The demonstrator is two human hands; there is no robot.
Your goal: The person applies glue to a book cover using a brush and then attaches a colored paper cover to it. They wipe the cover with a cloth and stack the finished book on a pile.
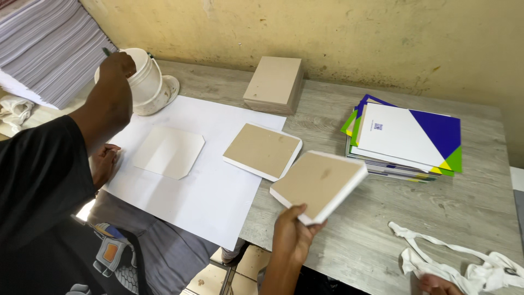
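Left hand (290,236): near edge, centre; fingers closed on the near corner of the brown-backed pad (319,183), thumb on top.
Brown-backed pad: held up off the tabletop (436,207), tilted, brown board face up, white page edges showing along its right and near sides; just right of the large white sheet (213,191).
Right hand (436,284): near right corner, mostly cut off by the frame; touching the white cloth (453,262); cannot tell how far the fingers are open or whether anything is gripped.
White cloth: crumpled on the tabletop, near right, a strip trailing left.
Second pad (262,150): flat on the right part of the large white sheet, brown face up, just beyond the held pad and apart from it.
Cut-corner white piece (168,152): flat on the sheet, left of the second pad.
Board stack (274,83): far centre, by the wall.
Coloured cover stack (406,142): right, white, blue, green and yellow, well apart from the held pad.
Co-worker's raised hand (117,65): far left, at the rim of the white tub (144,76).
Co-worker's other hand (103,164): resting at the sheet's left edge.
Paper stack (43,49): far left corner.
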